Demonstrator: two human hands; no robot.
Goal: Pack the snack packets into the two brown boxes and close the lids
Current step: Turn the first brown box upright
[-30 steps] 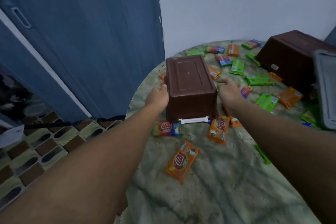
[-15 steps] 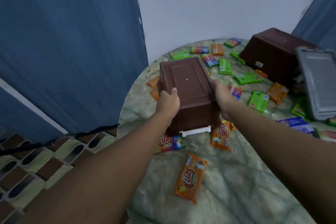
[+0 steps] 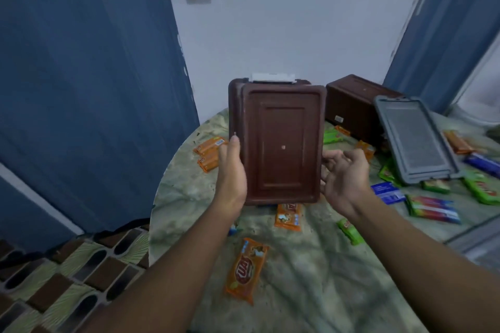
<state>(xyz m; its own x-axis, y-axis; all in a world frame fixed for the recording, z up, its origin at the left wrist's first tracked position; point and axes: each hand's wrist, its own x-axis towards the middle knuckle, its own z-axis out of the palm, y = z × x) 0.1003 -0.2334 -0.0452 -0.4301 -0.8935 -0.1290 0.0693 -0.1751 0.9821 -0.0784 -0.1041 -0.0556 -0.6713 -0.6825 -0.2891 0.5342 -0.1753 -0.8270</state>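
I see round table [image 3: 311, 278] with green marble-look top. On it: orange snack packets [image 3: 244, 269], green packets [image 3: 350, 231], blue packet [image 3: 387, 192], second brown box [image 3: 357, 105], grey lid [image 3: 415, 140] leaning against that box.

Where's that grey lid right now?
In the head view the grey lid is on the right side of the table, leaning against the second brown box, with green snack packets around its lower end.
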